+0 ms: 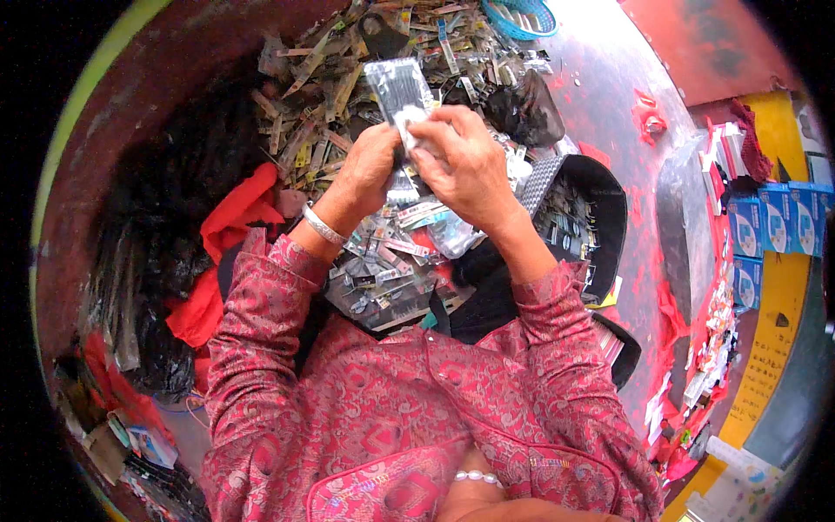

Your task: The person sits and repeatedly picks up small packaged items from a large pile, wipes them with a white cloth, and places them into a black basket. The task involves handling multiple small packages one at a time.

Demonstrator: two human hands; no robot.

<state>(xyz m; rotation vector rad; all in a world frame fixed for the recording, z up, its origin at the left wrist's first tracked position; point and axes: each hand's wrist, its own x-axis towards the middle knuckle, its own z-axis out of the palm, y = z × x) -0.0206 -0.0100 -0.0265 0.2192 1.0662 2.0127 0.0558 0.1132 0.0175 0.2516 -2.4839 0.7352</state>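
A clear plastic packet with a row of thin dark sticks inside is held up in front of me by both hands. My left hand has its fingers closed round the packet's lower left side. On the other side, my right hand pinches the packet's edge, close to a crumpled whitish bit that I cannot make out. Beneath the hands lie loose small packets and strips, some on my lap. The packet's lower end is partly hidden by my fingers.
A large heap of thin packaged strips spreads beyond my hands. A black tub with small pieces stands at the right; a blue basket sits at the far side. Red cloth, black plastic bags and blue boxes lie around.
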